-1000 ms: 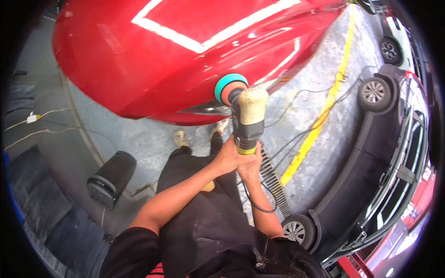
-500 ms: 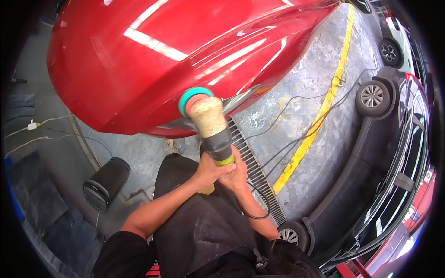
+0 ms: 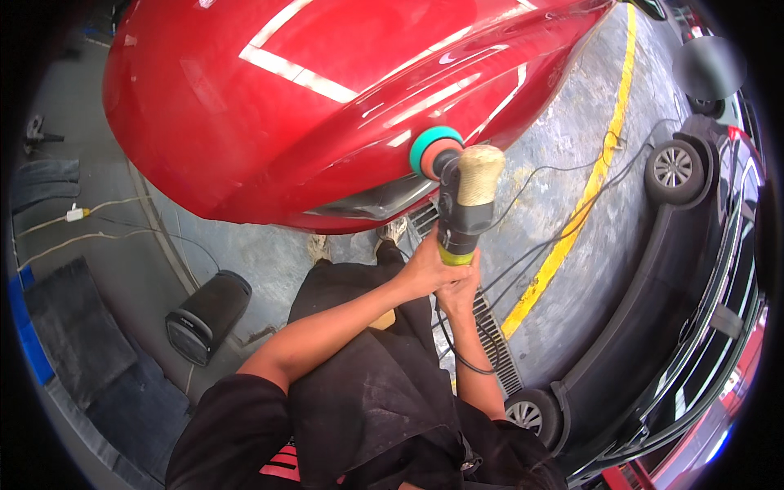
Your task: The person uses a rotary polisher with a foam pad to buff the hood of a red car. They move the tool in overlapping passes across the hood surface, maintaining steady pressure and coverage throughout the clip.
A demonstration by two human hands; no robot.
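Note:
Both hands are wrapped round the rear end of a handheld car polisher [image 3: 467, 214], dark with a yellow-green band and a whitish cover over its head. My left hand [image 3: 426, 268] grips it from the left; my right hand [image 3: 461, 290] closes round it from the right and below, and its fingers are partly hidden. The polisher's teal and orange foam pad [image 3: 425, 155] is against the front side of a glossy red car [image 3: 269, 139], above the headlight [image 3: 380, 200]. A black power cord [image 3: 465, 359] loops down beside my right forearm.
A dark car [image 3: 629, 302] stands on the right beyond a yellow floor line [image 3: 563, 241]. Cables [image 3: 539, 237] cross the floor near a drain grate [image 3: 500, 347]. On the left are a black speaker-like box [image 3: 208, 317], dark mats [image 3: 77, 335] and an extension lead [image 3: 77, 214].
The polisher and both hands have moved right and slightly up; the pad has gone from left of the headlight to above its right part. The whole view has shifted a little.

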